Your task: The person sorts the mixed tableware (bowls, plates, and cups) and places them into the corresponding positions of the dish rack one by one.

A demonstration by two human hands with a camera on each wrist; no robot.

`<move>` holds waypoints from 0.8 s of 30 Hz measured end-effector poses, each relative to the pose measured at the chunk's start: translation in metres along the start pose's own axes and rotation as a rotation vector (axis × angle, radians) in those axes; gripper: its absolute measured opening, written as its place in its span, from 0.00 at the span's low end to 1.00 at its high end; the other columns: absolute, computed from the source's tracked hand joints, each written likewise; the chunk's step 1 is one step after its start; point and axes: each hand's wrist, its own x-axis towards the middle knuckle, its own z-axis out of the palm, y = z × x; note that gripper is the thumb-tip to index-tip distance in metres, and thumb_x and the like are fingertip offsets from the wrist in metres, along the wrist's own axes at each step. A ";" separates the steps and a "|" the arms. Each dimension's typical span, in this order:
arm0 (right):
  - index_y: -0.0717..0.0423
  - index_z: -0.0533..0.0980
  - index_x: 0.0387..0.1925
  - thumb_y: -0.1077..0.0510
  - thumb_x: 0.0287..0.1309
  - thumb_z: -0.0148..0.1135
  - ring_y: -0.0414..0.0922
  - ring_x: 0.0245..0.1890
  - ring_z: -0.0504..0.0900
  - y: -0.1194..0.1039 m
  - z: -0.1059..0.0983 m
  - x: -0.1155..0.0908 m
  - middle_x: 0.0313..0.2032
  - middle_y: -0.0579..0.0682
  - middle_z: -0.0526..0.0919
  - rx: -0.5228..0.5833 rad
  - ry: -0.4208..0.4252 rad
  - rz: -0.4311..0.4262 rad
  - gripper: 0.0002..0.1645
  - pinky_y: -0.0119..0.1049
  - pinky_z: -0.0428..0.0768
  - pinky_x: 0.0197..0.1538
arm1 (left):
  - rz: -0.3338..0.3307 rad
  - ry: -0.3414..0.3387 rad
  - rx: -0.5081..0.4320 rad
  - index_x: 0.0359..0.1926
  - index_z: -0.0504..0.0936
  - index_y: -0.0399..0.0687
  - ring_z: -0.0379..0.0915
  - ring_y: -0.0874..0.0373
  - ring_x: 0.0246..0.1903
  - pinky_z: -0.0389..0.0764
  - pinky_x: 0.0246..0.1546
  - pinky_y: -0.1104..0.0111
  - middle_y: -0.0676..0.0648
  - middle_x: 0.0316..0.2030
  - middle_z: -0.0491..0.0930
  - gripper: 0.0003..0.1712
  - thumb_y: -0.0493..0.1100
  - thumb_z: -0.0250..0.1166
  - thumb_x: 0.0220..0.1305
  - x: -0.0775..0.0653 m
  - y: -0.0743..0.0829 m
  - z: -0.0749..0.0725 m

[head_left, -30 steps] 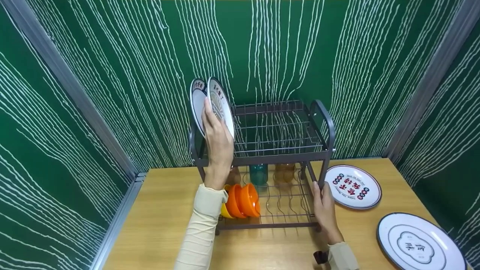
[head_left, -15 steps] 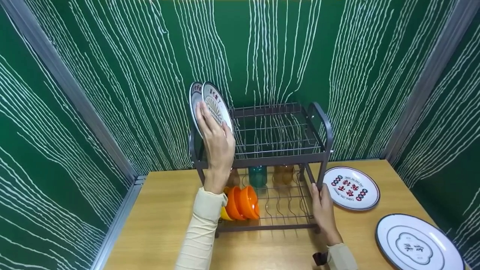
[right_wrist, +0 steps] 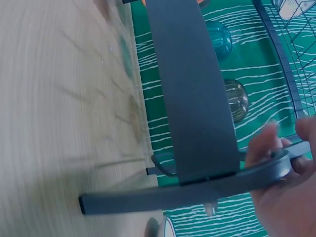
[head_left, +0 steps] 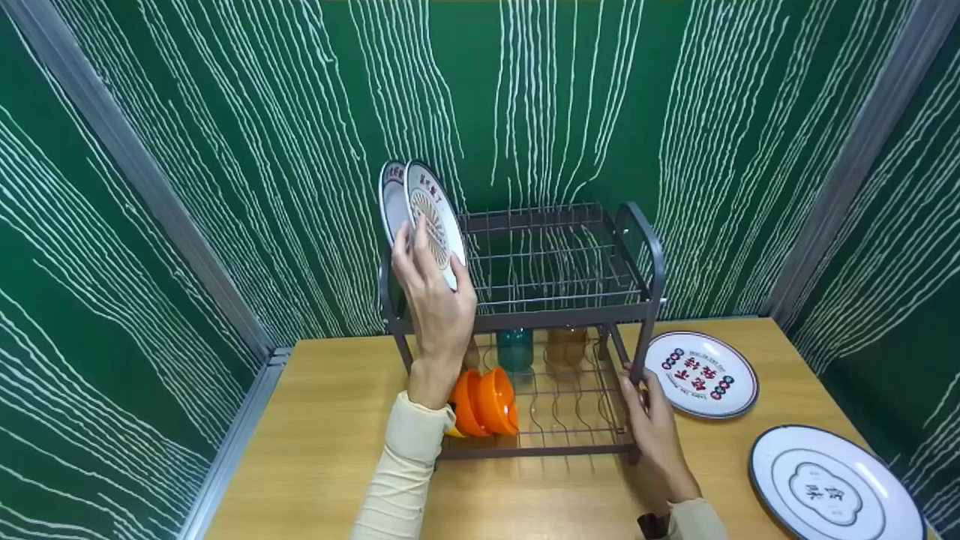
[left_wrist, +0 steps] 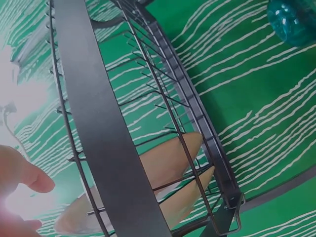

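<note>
L hand (head_left: 441,311) is up at the L end of the rack (head_left: 562,316), fingers loosely extended & parted from the thumb, just in front of the nearer plate (head_left: 435,196); can't make out if they touch it. That plate & a 2nd plate (head_left: 392,202) stand on edge side by side on the upper tier, tilted a bit. R hand (head_left: 654,431) grips the rack's R front post (head_left: 644,345). On the lower tier: orange bowls (head_left: 495,401) tipped sideways at L, w/ a yellow bowl (head_left: 453,432) beside them; teal glass (head_left: 514,350) & amber glass (head_left: 566,346) at the back. R of the rack, 2 more plates lie flat on the wood table (head_left: 315,450): a red-lettered plate (head_left: 697,375) near the post &, closer in, a bigger white plate (head_left: 832,491). Green wall (head_left: 480,97) w/ white drip lines behind.
</note>
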 end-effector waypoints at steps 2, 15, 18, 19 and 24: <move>0.52 0.63 0.65 0.49 0.70 0.48 0.48 0.65 0.64 0.008 -0.002 0.000 0.64 0.52 0.68 -0.007 -0.017 -0.023 0.26 0.46 0.62 0.67 | 0.001 -0.001 -0.007 0.68 0.61 0.41 0.55 0.49 0.63 0.71 0.58 0.60 0.37 0.65 0.55 0.38 0.31 0.64 0.57 -0.002 0.002 -0.003; 0.53 0.58 0.69 0.45 0.69 0.48 0.53 0.59 0.68 0.006 -0.015 -0.015 0.65 0.58 0.63 -0.152 -0.014 -0.015 0.33 0.51 0.70 0.59 | 0.059 0.025 -0.066 0.63 0.68 0.38 0.63 0.50 0.57 0.69 0.61 0.63 0.39 0.58 0.66 0.30 0.36 0.63 0.60 -0.036 0.017 -0.023; 0.55 0.62 0.66 0.49 0.69 0.50 0.49 0.56 0.71 0.005 -0.019 -0.019 0.62 0.56 0.68 -0.167 0.013 -0.036 0.29 0.39 0.72 0.57 | 0.050 0.007 -0.071 0.63 0.68 0.38 0.64 0.51 0.57 0.68 0.61 0.64 0.40 0.57 0.68 0.30 0.37 0.64 0.60 -0.045 0.019 -0.026; 0.55 0.63 0.65 0.50 0.68 0.51 0.48 0.54 0.71 0.005 -0.021 -0.020 0.60 0.55 0.70 -0.167 0.022 -0.045 0.28 0.34 0.73 0.56 | 0.046 -0.001 -0.071 0.63 0.68 0.39 0.64 0.52 0.57 0.67 0.62 0.64 0.41 0.57 0.68 0.30 0.38 0.64 0.60 -0.048 0.020 -0.027; 0.59 0.67 0.61 0.58 0.66 0.55 0.46 0.50 0.74 0.007 -0.028 -0.026 0.54 0.55 0.74 -0.169 0.051 -0.112 0.23 0.22 0.72 0.49 | 0.039 -0.036 -0.080 0.61 0.69 0.38 0.64 0.53 0.57 0.67 0.62 0.64 0.41 0.57 0.68 0.28 0.39 0.63 0.61 -0.060 0.021 -0.031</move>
